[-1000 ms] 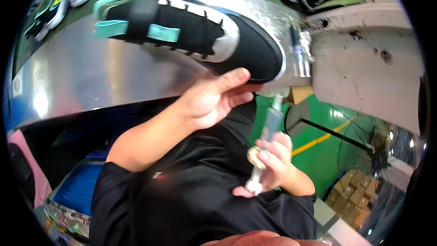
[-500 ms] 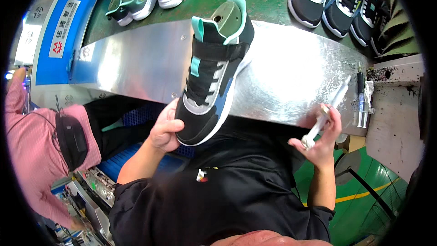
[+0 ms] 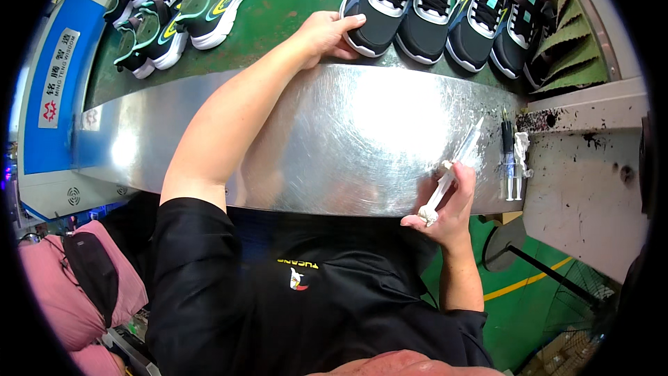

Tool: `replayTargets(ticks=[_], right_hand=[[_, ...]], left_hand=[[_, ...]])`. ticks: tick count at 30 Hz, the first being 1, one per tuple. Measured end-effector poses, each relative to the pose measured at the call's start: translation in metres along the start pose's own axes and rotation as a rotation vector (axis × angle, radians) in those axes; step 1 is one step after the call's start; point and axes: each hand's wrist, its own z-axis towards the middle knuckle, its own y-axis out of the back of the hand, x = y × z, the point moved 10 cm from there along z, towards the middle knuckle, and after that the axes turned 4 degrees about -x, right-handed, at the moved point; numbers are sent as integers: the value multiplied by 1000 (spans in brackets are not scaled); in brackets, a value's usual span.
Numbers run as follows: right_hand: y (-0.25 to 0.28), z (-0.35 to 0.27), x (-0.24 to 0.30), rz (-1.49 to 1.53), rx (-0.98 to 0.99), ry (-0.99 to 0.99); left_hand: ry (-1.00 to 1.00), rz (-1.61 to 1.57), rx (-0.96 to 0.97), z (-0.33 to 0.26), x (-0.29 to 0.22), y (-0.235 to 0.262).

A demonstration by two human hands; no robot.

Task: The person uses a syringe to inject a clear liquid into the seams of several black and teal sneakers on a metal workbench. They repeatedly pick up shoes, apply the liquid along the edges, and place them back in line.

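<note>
My left hand (image 3: 328, 36) reaches out over the green surface and grips the toe of a black sneaker (image 3: 379, 7), its thumb on the upper and its fingers low at the side. That sneaker has a white sole, grey lace loops and a mint strap tab. It stands leftmost in a row, right beside another black sneaker (image 3: 426, 17). Nearer to me, my right hand (image 3: 454, 202) holds a clear syringe (image 3: 445, 184) above the metal ledge, tip pointing away and white material around its plunger end.
Several more sneakers (image 3: 217, 3) stand at the far left. On the metal ledge (image 3: 299, 160), at its right end, lie syringes (image 3: 511, 157), one with dark contents, beside crumpled white material (image 3: 522, 146). Green flaps (image 3: 567, 49) hang at the far right. A person in pink (image 3: 76, 285) is at the left.
My left hand has carried the sneaker from close to me out to the row on the green surface. The syringe stays in my right hand. The view has shifted.
</note>
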Motion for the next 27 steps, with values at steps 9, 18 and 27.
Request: replayTargets(ticks=[9, 18, 27], right_hand=[[-6, -4, -7, 66, 0, -34], [-9, -3, -9, 51, 2, -41], [-5, 3, -4, 30, 9, -19]], left_hand=[[-349, -33, -461, -69, 4, 184], [-545, 192, -607, -48, -17, 263], [-498, 103, -598, -68, -43, 248]])
